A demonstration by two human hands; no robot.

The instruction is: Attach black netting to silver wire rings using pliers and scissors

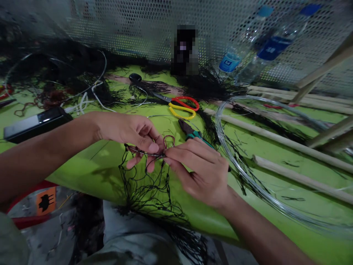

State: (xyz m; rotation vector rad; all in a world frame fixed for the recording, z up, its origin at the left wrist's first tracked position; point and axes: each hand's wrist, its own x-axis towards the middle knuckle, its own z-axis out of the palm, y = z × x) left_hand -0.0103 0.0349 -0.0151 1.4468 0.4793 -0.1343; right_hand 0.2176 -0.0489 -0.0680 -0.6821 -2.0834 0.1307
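Observation:
A black knotted net [146, 180] hangs from a thin wire between my hands and trails over the table's front edge toward my lap. My left hand [138, 134] pinches the wire and the net's upper edge between thumb and finger, other fingers loosely spread behind the mesh. Close beside it, my right hand [197, 167] pinches the same edge with thumb and forefinger. A small dark red wire loop [169, 141] sticks up at the fingertips. Just behind my right hand lie pliers [190, 129] with green handles. Scissors [183, 106] with one red and one yellow handle lie farther back.
A large coil of silvery wire [231, 156] lies at the right by wooden sticks [298, 176]. Two plastic bottles [234, 55] lean at the perforated back panel [138, 33]. A black box [37, 123] and black netting [41, 62] are on the left of the green table [91, 176].

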